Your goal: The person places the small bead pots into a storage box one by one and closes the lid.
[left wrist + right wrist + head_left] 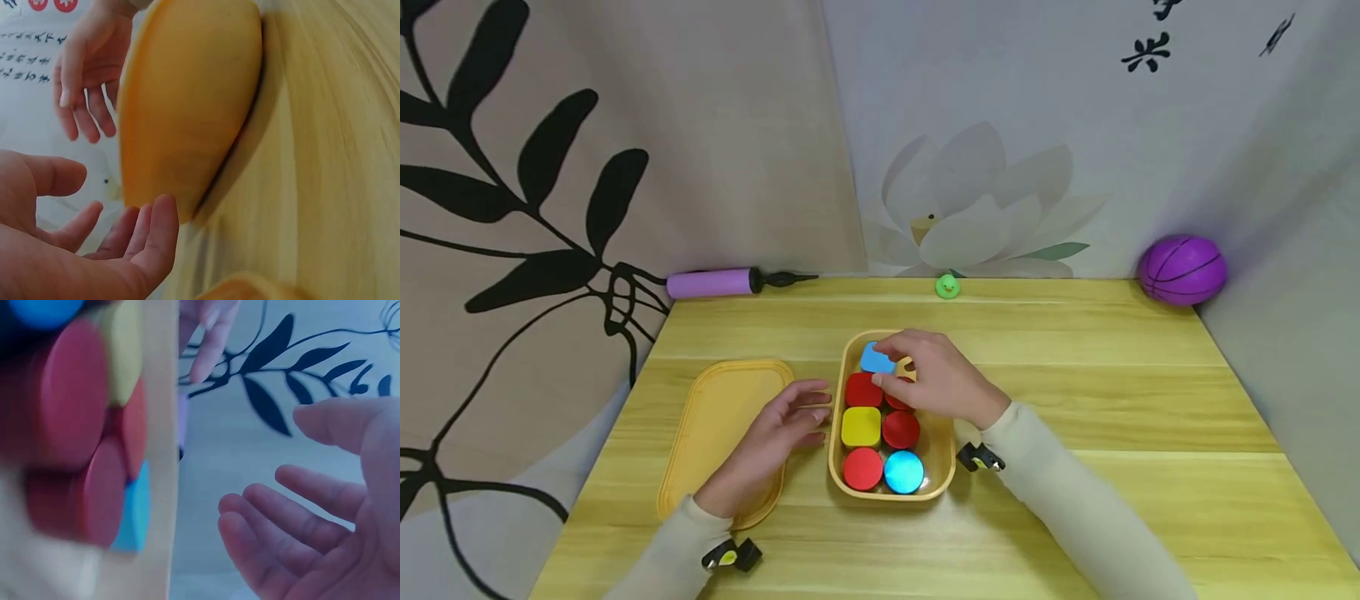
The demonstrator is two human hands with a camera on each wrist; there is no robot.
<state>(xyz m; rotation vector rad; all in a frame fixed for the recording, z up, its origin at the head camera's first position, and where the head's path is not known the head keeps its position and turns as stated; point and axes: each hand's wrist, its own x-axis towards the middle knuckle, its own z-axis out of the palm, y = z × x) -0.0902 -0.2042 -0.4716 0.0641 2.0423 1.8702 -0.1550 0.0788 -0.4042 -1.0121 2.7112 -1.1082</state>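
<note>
A yellow plastic box (946,467) holds several blocks in two columns. Among them are a blue block (874,360) at the far end, a yellow rounded-square block (861,427), red round blocks (862,469) and a blue round block (904,472). Over the box's far part hovers my right hand (936,375), partly covering a red block; in the right wrist view its thumb and fingers are spread with nothing between them. My left hand (778,437) is beside the box's left wall (187,106), fingers loosely bent and holding nothing. Under that hand's forearm side lies a yellow lid (722,417).
Along the table's back edge lie a purple hand pump (711,284), a small green toy (947,287) and a purple ball (1182,270) at the right corner. Behind them stands a wall (760,150) with printed leaves and a flower. The wooden table (1112,400) extends right of the box.
</note>
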